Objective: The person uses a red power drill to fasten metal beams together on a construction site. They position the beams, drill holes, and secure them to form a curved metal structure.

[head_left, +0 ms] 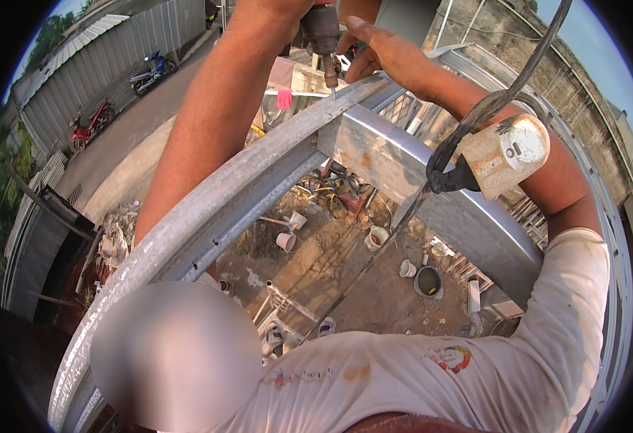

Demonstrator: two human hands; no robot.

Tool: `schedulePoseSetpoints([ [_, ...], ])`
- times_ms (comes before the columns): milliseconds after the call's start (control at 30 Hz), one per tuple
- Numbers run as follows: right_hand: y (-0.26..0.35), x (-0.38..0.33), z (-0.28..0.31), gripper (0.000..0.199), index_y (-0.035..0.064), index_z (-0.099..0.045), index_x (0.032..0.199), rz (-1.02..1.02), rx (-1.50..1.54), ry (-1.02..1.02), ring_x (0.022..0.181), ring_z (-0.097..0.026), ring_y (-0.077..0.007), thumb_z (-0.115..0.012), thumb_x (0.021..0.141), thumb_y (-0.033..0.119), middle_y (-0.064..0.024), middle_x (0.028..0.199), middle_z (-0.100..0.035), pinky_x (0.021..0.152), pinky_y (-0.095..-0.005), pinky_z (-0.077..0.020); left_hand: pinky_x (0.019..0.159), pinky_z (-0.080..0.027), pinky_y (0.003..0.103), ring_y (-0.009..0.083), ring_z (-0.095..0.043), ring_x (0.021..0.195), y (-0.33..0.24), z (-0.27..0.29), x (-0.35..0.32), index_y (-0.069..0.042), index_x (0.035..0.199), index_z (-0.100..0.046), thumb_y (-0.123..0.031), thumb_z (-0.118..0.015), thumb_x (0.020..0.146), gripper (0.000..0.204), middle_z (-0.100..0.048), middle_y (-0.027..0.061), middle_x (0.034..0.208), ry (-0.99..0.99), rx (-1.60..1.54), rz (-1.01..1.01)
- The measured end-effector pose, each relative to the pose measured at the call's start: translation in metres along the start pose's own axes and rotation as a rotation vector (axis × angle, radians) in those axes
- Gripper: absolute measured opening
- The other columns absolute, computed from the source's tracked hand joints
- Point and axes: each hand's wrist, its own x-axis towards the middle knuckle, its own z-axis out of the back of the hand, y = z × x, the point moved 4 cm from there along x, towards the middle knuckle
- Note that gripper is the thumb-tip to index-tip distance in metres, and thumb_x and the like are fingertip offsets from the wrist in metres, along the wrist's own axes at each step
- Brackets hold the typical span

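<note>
High above a building site, both arms reach up and away to the dark power drill (pixel 321 32) near the picture's top edge. The left hand (pixel 287 11) sits closed around the drill's body — though the rim cuts off most of its grip, so how the fingers wrap is hard to tell. The right hand (pixel 363 50) rests just beside the chuck, fingers loosely curled and holding nothing clearly visible. The drill's long axis points straight down, its bit tip meeting the curved galvanised steel rail (pixel 259 180), which runs diagonally across. A black cable (pixel 490 105) loops over the right arm into a cream-coloured plug socket (pixel 508 153).
</note>
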Motion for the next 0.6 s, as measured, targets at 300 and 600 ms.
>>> schedulePoseSetpoints([
  [300,0.039,0.002,-0.011,0.087,-0.0018,-0.069,0.102,-0.024,-0.219,0.320,0.085,-0.065,-0.0256,-0.032,0.092,0.077,-0.0153,0.083,-0.067,0.085,-0.0385,-0.0508,0.059,-0.045,0.024,0.0077,-0.054,0.069,-0.011,-0.001,0.003,-0.004,0.105,-0.060,-0.025,-0.064,0.084,0.030,-0.058,-0.0003,0.081,0.022,0.058,-0.132],
  [600,0.047,0.002,-0.014,0.100,-0.0030,-0.070,0.100,-0.030,-0.467,0.328,0.096,-0.062,-0.0335,-0.040,0.077,0.090,-0.0206,0.097,-0.064,0.085,-0.0452,-0.0488,0.055,-0.045,0.023,0.0068,-0.054,0.066,-0.016,-0.010,-0.005,-0.006,0.100,-0.060,-0.022,-0.063,0.084,0.023,-0.057,-0.0007,0.080,-0.009,0.017,-0.161],
])
